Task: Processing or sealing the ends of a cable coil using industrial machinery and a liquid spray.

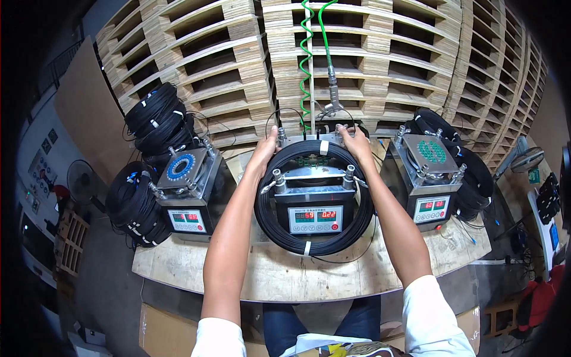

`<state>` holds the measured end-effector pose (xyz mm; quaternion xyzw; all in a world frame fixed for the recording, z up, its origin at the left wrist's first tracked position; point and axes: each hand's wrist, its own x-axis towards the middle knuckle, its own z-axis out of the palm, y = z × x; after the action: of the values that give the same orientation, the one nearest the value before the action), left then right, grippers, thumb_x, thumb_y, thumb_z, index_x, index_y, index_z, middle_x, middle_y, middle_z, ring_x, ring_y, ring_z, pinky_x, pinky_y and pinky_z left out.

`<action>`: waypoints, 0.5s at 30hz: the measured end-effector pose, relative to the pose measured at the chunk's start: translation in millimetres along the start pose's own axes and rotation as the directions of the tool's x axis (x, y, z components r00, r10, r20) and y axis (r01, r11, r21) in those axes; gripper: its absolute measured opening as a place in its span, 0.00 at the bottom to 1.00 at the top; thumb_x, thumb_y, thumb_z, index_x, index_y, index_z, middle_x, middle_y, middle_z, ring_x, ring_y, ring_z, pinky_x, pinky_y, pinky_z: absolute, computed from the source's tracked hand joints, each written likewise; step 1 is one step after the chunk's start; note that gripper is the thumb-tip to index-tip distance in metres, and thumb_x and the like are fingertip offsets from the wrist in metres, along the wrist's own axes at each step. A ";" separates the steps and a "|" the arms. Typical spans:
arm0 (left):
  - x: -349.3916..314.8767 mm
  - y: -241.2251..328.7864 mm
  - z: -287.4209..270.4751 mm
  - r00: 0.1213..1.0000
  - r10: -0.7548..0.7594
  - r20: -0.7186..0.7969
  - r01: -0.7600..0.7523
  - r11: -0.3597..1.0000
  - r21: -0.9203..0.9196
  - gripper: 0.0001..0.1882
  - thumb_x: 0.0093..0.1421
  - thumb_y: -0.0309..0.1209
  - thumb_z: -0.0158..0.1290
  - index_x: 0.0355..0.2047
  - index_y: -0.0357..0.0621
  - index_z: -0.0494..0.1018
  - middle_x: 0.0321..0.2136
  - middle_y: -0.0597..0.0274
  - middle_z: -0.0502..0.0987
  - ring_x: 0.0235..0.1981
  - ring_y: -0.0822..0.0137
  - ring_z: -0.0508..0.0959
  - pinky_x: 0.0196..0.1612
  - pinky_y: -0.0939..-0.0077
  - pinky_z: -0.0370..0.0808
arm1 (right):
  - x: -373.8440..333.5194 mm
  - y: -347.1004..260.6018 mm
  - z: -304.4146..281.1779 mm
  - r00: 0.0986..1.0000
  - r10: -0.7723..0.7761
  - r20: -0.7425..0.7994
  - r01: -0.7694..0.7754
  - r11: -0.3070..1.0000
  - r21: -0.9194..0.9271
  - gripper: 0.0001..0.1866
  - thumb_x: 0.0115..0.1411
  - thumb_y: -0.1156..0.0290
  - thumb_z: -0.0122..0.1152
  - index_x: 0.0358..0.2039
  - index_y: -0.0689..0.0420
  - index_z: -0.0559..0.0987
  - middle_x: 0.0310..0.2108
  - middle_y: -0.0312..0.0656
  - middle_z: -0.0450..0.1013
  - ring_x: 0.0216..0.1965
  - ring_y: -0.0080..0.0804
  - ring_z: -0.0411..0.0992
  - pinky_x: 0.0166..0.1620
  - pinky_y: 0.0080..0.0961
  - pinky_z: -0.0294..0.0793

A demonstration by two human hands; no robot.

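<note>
A coil of black cable (266, 223), tied with white bands, rests against the middle test machine (284, 205) and rings its lit display panel. My arms reach past both sides of the coil. My left hand (266, 150) is at the machine's back left metal post, fingers closed and partly hidden. At the back right post is my right hand (357, 144), its thumb and fingers drawn together. What either hand grips I cannot make out. Thin loops of black cable arch up near both hands. Inside the coil a metal plate with a green pattern (312, 160) shows.
Similar machines stand at the left (184, 199) and right (423, 190). Black cable coils are stacked beyond them, such as the left stack (156, 119). All stand on a wooden table (178, 262). Behind it rise wooden pallets (214, 53) and a hanging green air hose (324, 35).
</note>
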<state>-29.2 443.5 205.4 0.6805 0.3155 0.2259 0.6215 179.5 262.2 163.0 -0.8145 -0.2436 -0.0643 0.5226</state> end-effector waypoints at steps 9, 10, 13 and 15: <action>-2.4 -2.4 3.8 0.999 0.027 -0.022 -0.026 0.999 0.030 0.35 0.69 0.59 0.38 0.44 0.33 0.74 0.27 0.62 0.72 0.26 0.69 0.68 0.33 0.72 0.69 | 3.7 -2.2 -4.8 0.978 0.051 0.201 -0.047 0.999 -0.026 0.41 0.56 0.34 0.55 0.44 0.67 0.80 0.44 0.64 0.76 0.50 0.56 0.75 0.53 0.40 0.72; -1.1 -3.1 3.3 0.999 0.027 -0.021 -0.027 0.999 0.030 0.35 0.69 0.59 0.38 0.44 0.33 0.74 0.27 0.62 0.72 0.26 0.69 0.68 0.33 0.72 0.69 | 3.7 -2.2 -4.5 0.978 0.051 0.201 -0.046 0.999 -0.027 0.41 0.56 0.34 0.55 0.44 0.67 0.80 0.44 0.64 0.76 0.50 0.56 0.75 0.53 0.40 0.72; 2.0 -5.3 1.5 0.999 0.029 -0.028 -0.027 0.998 0.054 0.34 0.69 0.58 0.38 0.44 0.34 0.73 0.28 0.61 0.72 0.27 0.69 0.69 0.33 0.71 0.70 | 3.3 -0.9 -2.9 0.976 -0.048 0.212 0.028 0.995 0.097 0.40 0.56 0.36 0.57 0.44 0.66 0.79 0.43 0.62 0.77 0.49 0.53 0.76 0.52 0.38 0.72; 3.1 -5.3 1.3 0.998 0.032 -0.054 -0.033 0.999 -0.022 0.32 0.69 0.57 0.40 0.44 0.35 0.73 0.28 0.61 0.73 0.27 0.69 0.69 0.33 0.72 0.71 | 3.9 0.4 -2.1 0.987 -0.071 0.147 0.050 0.989 0.142 0.38 0.56 0.37 0.58 0.45 0.66 0.78 0.42 0.60 0.77 0.48 0.51 0.76 0.52 0.37 0.73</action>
<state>-27.0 445.0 199.7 0.6721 0.3182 0.2577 0.6169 183.3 261.4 165.0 -0.7712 -0.3111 -0.0013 0.5554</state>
